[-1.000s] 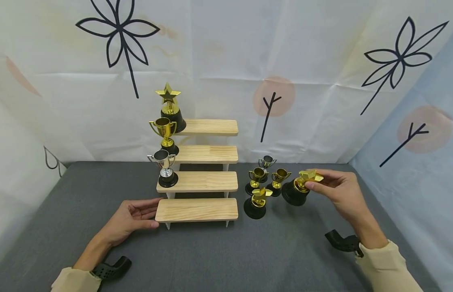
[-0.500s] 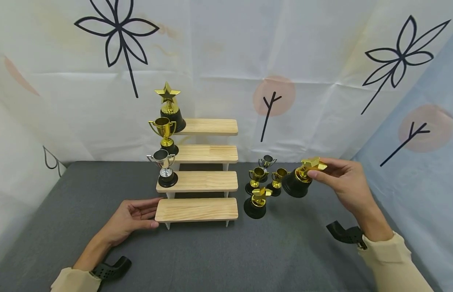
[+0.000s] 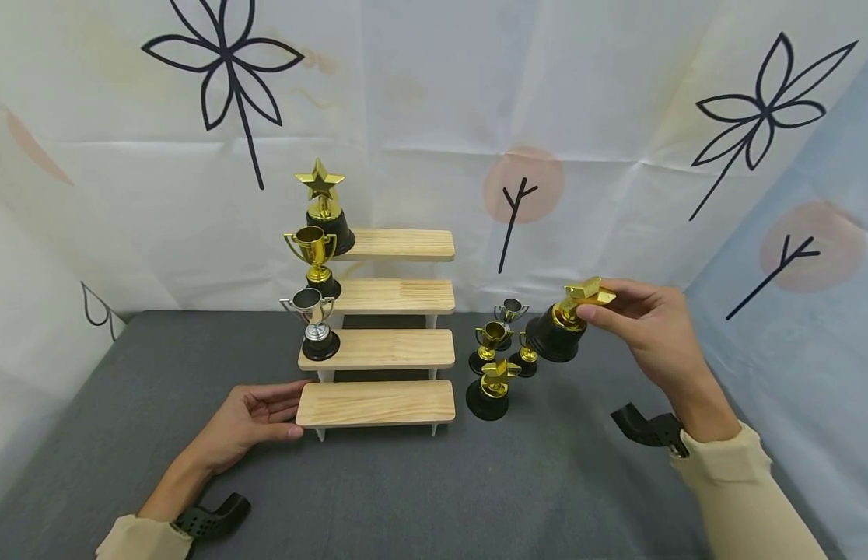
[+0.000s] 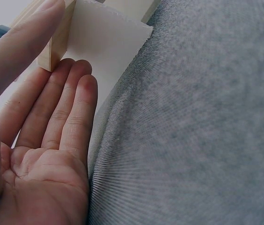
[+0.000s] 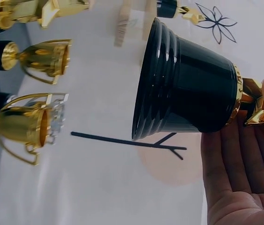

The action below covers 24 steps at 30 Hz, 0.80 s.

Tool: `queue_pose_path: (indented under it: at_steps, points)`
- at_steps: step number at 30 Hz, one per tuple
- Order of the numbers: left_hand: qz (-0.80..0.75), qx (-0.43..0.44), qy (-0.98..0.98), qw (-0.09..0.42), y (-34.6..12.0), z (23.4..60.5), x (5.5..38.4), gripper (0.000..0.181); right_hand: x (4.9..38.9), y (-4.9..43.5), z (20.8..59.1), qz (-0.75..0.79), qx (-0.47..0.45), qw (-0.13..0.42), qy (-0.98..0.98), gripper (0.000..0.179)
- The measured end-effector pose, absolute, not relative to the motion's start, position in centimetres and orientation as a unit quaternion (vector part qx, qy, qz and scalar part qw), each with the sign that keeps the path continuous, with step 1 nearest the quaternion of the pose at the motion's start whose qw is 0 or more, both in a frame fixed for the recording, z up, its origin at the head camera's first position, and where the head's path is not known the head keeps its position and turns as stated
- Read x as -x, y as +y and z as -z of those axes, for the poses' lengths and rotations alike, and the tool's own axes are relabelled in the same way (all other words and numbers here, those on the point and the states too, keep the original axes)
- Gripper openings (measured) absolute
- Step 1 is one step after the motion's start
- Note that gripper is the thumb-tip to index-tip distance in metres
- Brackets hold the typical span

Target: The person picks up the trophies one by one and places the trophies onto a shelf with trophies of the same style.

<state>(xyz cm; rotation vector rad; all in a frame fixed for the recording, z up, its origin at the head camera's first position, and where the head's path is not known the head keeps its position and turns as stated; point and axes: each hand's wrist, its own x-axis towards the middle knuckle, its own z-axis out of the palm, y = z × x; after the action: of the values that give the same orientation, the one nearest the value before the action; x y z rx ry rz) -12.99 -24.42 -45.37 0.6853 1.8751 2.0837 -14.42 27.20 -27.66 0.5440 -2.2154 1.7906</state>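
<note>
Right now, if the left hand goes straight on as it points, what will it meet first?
The shelf: the left hand points at the left end of its lowest step. The fingertips look very close or touching; whether step or white support comes first is unclear.

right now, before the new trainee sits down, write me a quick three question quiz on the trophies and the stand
1. What does the right hand hold, and is it upright or tilted?
2. True or false: the lowest step of the wooden stand bears no trophy.
3. Fill in: counting from the top, the silver cup on the stand is on the ____ step.

Key:
1. A gold star trophy with a black base, tilted.
2. True.
3. Third.
</note>
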Motion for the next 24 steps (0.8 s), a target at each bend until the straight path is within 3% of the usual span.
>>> queue_pose_path:
  at_steps: [24]
  points:
    - [-0.711,-0.228,0.653,0.126,-24.4,45.3,12.9,0.069,17.0,23.4,24.2,-0.61,-0.223,0.119,-0.751,0.026]
